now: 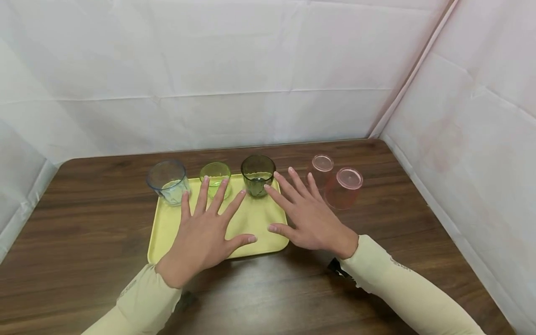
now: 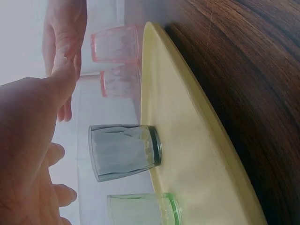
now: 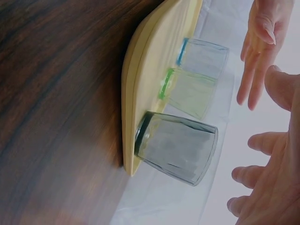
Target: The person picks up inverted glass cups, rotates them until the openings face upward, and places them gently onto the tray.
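Observation:
Three upright clear-coloured cups stand along the far side of a yellow tray (image 1: 259,232): a blue cup (image 1: 168,182) at left, a green cup (image 1: 215,168) in the middle, a dark grey cup (image 1: 258,176) at right. My left hand (image 1: 205,232) hovers over the tray's left half with fingers spread, fingertips overlapping the green cup in the head view. Above the tray's right edge is my right hand (image 1: 307,216), fingers also spread, its fingertips close to the dark grey cup. Neither hand holds anything. Two pink cups (image 1: 344,188) stand upside down on the table right of the tray.
The brown wooden table (image 1: 92,223) reaches to white cloth walls (image 1: 217,74) at the back and right side. A small black object (image 1: 337,267) shows below the right sleeve.

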